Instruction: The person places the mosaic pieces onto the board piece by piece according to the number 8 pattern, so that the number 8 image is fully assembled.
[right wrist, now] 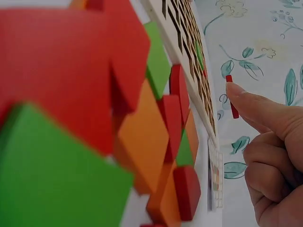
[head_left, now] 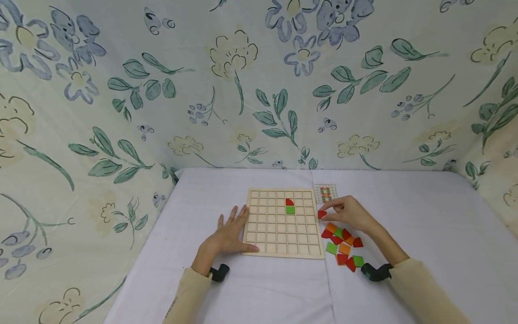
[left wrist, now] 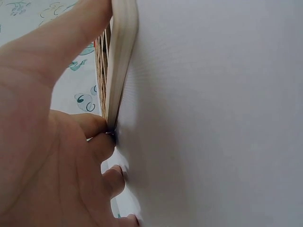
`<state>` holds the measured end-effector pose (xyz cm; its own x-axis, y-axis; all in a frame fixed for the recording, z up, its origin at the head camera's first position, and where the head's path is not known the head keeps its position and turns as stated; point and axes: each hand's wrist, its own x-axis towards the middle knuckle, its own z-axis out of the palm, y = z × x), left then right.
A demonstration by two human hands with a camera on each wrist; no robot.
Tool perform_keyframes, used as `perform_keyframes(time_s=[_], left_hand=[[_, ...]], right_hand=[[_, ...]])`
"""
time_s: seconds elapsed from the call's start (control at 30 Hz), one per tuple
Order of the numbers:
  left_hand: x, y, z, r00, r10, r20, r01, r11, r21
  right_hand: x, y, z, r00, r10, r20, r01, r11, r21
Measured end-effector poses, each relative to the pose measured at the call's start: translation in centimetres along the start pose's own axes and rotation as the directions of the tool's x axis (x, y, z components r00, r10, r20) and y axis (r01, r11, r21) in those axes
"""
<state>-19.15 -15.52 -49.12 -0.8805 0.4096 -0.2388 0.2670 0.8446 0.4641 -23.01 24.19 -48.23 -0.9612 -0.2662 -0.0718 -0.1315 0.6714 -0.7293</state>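
Note:
A square wooden grid board [head_left: 265,255] lies flat on the table. Two pieces sit in its cells: a red quarter-round piece [head_left: 289,202] and, just below it, a green square piece [head_left: 290,209]. My left hand [head_left: 230,234] rests on the board's left side, fingers spread, with the thumb on the lower left edge. Just off the board's right edge, my right hand [head_left: 351,213] pinches a red piece [right wrist: 232,97] between thumb and index finger. The other right fingers are curled in, as the right wrist view shows.
Right of the board lies a loose pile of red, orange and green pieces [head_left: 344,249], several overlapping. A small pattern card [head_left: 325,193] with a printed grid lies by the board's upper right corner. Behind the white-covered table [head_left: 283,292] hangs a floral cloth [head_left: 283,90].

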Motion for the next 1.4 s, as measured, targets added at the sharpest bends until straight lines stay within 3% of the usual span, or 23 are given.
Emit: perform_keyframes(time_s=[0.4, 0.53, 0.93, 1.03, 1.4], left_hand=[[0.0, -0.1, 0.1, 1.000, 0.005, -0.004, -0.005, 1.000, 0.002], [0.0, -0.2, 0.1, 1.000, 0.016, -0.012, -0.016, 1.000, -0.006], [-0.1, -0.1, 0.0, 1.000, 0.008, -0.003, -0.008, 1.000, -0.006], [-0.1, -0.1, 0.0, 1.000, 0.007, -0.007, -0.007, 1.000, -0.008], [-0.1, -0.2, 0.1, 1.000, 0.002, 0.001, -0.002, 1.000, -0.002]], right_hand=[[2.9, -3.5, 4.4, 0.986, -0.134, 0.099, 0.123, 0.986, 0.113], [3.3, -3.9, 5.3, 0.987, -0.119, 0.113, 0.104, 0.987, 0.125], [3.3, -3.6, 5.7, 0.987, -0.104, 0.122, 0.083, 0.983, 0.165], [3.5, -3.4, 5.8, 0.986, -0.125, 0.108, 0.108, 0.982, 0.153], [4.0, -3.7, 6.2, 0.990, -0.093, 0.109, 0.078, 0.988, 0.136]])
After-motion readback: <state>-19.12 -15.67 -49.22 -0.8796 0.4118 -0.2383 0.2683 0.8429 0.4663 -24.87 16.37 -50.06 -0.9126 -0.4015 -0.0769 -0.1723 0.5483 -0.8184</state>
